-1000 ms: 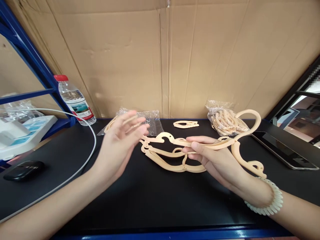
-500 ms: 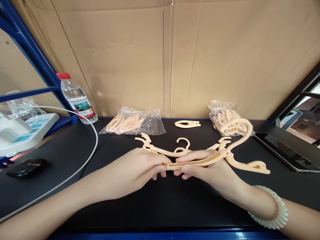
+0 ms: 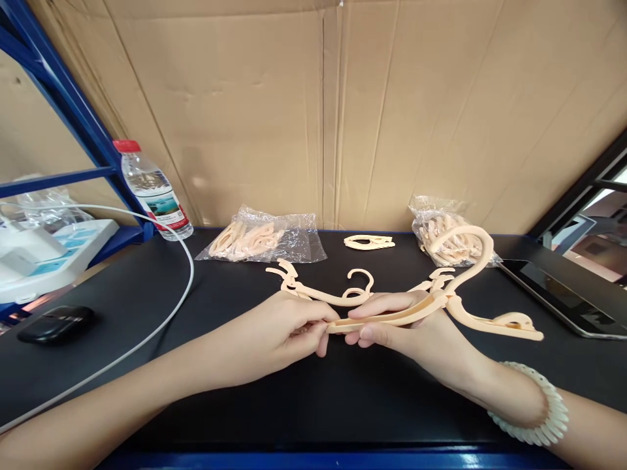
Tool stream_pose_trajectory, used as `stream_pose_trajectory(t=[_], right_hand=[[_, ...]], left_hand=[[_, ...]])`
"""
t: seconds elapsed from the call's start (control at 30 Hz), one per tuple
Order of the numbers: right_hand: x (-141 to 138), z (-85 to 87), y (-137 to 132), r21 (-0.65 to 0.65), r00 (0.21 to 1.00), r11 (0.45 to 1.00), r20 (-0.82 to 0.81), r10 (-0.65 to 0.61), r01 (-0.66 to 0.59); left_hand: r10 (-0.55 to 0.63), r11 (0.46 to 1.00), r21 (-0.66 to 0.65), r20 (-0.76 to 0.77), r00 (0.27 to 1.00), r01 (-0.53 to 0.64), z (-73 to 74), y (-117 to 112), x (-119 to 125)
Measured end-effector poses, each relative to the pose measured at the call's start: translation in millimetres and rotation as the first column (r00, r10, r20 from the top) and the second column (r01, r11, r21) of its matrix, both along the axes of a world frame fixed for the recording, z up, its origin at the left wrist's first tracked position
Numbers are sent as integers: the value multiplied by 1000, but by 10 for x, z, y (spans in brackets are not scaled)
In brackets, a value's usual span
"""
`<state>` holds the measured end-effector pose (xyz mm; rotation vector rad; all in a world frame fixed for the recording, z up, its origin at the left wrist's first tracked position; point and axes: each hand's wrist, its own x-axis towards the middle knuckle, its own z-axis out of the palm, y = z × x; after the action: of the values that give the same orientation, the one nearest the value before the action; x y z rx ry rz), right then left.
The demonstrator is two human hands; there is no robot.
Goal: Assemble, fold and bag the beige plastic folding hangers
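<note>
Both hands grip one beige plastic swan-shaped hanger (image 3: 441, 301) just above the black tabletop (image 3: 274, 405). My left hand (image 3: 279, 333) pinches the left tip of its folded arm. My right hand (image 3: 406, 329), with a white bead bracelet on the wrist, is closed round the middle of that arm. The hanger's curved hook rises to the right and its swan-head end points right. A second, similar hanger (image 3: 333, 295) lies flat on the table just behind my fingers.
A plastic bag of hangers (image 3: 259, 238) and a second one (image 3: 443, 238) lie by the cardboard wall, a loose hanger piece (image 3: 368, 242) between them. Water bottle (image 3: 151, 196), white cable (image 3: 161, 313) and black mouse (image 3: 53, 323) at left; a tablet (image 3: 553, 294) at right.
My left hand, open and raised a second ago, came down and closed on the hanger's left tip. The hanger was lowered and folded flatter; since half a second ago little has moved.
</note>
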<state>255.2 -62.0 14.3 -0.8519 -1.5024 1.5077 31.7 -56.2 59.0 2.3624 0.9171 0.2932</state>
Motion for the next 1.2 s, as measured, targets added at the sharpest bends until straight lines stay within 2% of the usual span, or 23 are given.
stream_pose_trajectory(t=[0.17, 0.3, 0.33, 0.4, 0.43, 0.47, 0.5, 0.53, 0.57, 0.6, 0.63, 0.67, 0.7, 0.73, 0.8, 1.07, 1.1, 1.2], right_hand=[[-5, -4, 16, 24, 1000, 999, 8, 27, -27], [24, 8, 54, -102, 1000, 995, -22, -11, 9], [43, 21, 61, -147, 1000, 989, 11, 19, -17], [88, 57, 52, -230, 977, 964, 134, 166, -132], [109, 78, 36, -225, 951, 958, 210, 226, -178], [123, 99, 10, -147, 927, 969, 293, 235, -200], [130, 117, -21, 20, 910, 980, 375, 175, -196], [129, 130, -54, 269, 901, 947, 430, 47, -178], [119, 139, -86, 544, 893, 824, 436, -115, -159], [101, 140, -113, 765, 877, 625, 398, -267, -157], [79, 135, -132, 889, 853, 419, 356, -382, -184], [53, 124, -142, 938, 823, 261, 329, -464, -228], [26, 107, -145, 945, 787, 175, 326, -524, -275], [0, 85, -141, 939, 749, 150, 339, -570, -311], [-42, 36, -123, 922, 694, 184, 378, -613, -341], [-93, -64, -110, 870, 592, 282, 484, -644, -404], [-93, -63, -117, 874, 598, 275, 476, -644, -400], [-90, -58, -131, 895, 637, 207, 430, -640, -395]], left_hand=[[-22, 1000, 12, 50, 999, 22, -43, 4, -3], [58, 993, 97, 116, 992, -69, -80, -23, 33], [90, 990, 99, 130, 987, -104, -85, -30, 41], [153, 983, 79, 145, 978, -166, -88, -41, 48], [182, 979, 64, 144, 973, -192, -87, -44, 48], [207, 975, 50, 140, 968, -216, -87, -45, 47], [226, 972, 37, 131, 965, -233, -89, -46, 48], [239, 970, 25, 120, 964, -243, -95, -48, 51], [246, 968, 18, 110, 963, -250, -104, -53, 60], [250, 967, 15, 102, 963, -253, -119, -61, 73], [250, 967, 14, 92, 964, -253, -138, -75, 92], [249, 968, 16, 86, 965, -251, -160, -93, 115], [245, 969, 23, 84, 966, -248, -184, -115, 139], [239, 969, 36, 86, 967, -243, -209, -139, 163], [222, 971, 73, 96, 970, -229, -260, -188, 203], [220, 964, 127, 114, 969, -234, -367, -242, 243], [215, 964, 131, 116, 970, -230, -365, -246, 246], [193, 972, 110, 118, 974, -206, -348, -265, 246]])
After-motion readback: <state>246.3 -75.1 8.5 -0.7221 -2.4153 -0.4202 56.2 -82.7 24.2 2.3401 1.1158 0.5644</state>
